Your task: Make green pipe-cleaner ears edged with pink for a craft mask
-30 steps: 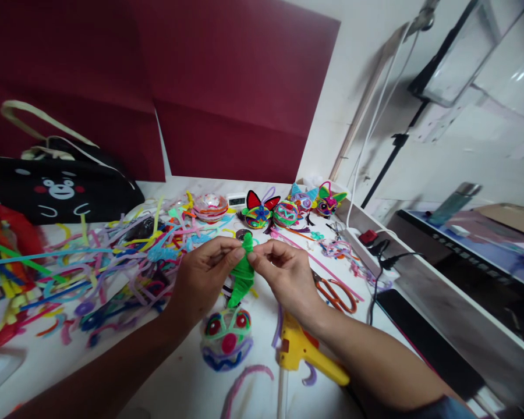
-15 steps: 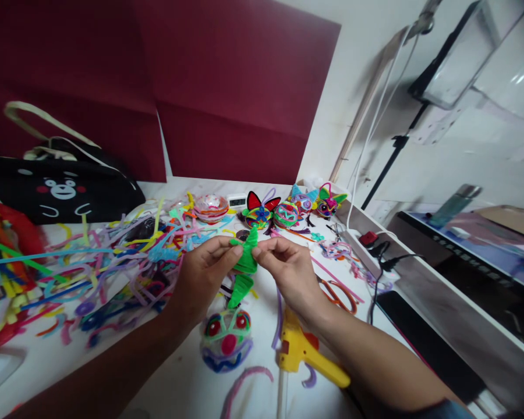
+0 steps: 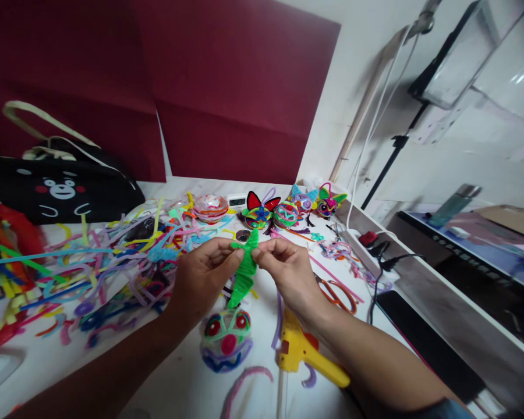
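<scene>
Between my two hands is a green fuzzy pipe-cleaner ear [image 3: 250,259], pointed at its top. My left hand [image 3: 203,273] pinches its left edge, thumb against fingers. On the other edge, my right hand [image 3: 288,270] closes thumb and fingertips. A second green pipe-cleaner piece [image 3: 241,291] shows just below and seems to lie on the table; the two overlap in view. Nearer me rests a round pipe-cleaner face [image 3: 227,340] with red eyes, a pink-red nose and a blue wavy mouth. A yellow glue gun [image 3: 299,349] lies under my right forearm.
Loose pipe cleaners [image 3: 113,273] heap on the left before a black bag [image 3: 61,186]. Finished pipe-cleaner balls with ears [image 3: 259,215] line the back. Orange-handled scissors [image 3: 338,295], a power strip [image 3: 367,253] and a black phone-like slab [image 3: 428,343] are on the right.
The held green ear has tilted or dropped slightly, now overlapping the lower green piece in view. Both hands keep their pinch almost in place.
</scene>
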Tool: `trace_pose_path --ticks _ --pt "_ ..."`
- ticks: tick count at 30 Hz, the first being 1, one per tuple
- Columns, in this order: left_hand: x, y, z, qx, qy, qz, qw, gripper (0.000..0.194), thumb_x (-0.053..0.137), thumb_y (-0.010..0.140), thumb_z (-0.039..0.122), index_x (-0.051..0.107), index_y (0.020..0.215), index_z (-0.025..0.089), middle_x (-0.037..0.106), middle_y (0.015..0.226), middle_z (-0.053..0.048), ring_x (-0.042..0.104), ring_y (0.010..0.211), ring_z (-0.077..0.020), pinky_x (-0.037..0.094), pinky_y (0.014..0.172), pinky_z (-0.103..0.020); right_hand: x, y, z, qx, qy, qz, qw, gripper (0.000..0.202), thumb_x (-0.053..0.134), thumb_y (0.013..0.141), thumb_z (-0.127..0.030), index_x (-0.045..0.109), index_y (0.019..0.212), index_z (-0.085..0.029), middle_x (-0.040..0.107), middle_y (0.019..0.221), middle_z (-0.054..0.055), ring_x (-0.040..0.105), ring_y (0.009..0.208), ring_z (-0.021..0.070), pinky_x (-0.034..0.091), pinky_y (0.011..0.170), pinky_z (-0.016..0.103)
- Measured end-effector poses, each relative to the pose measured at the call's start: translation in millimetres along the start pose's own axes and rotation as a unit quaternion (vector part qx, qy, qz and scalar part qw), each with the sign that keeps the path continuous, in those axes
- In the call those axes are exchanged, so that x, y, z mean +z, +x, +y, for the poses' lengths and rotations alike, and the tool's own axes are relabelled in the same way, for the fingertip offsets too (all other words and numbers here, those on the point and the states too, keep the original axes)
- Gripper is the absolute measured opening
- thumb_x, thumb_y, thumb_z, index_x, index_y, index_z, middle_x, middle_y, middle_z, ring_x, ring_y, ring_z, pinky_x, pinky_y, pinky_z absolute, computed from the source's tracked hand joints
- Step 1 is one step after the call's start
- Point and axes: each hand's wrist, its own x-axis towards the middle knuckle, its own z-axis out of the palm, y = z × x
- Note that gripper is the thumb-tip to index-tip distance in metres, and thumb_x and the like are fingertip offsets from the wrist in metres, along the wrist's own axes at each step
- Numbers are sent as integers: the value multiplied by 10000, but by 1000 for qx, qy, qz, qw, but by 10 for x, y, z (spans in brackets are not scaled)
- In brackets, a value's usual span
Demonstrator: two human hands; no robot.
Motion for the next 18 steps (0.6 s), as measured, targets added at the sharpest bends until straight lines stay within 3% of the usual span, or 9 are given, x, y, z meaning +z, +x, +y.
trace_pose_path --ticks 13,18 --pt "-39 -37 88 30 50 -34 998 89 650 783 269 654 805 182 675 663 38 641 629 -119 486 590 -185 -5 34 11 -7 6 -27 1000 176 714 660 -302 611 657 -160 517 565 -50 424 534 78 329 521 222" --pt "-72 -7 22 30 11 -24 999 197 548 863 324 681 817 187 630 672 21 580 660 -132 452 605 -208 -20 56 28 -3 14 -29 999 176 702 668 -293 592 637 -159 497 537 -59 400 509 67 311 511 221"
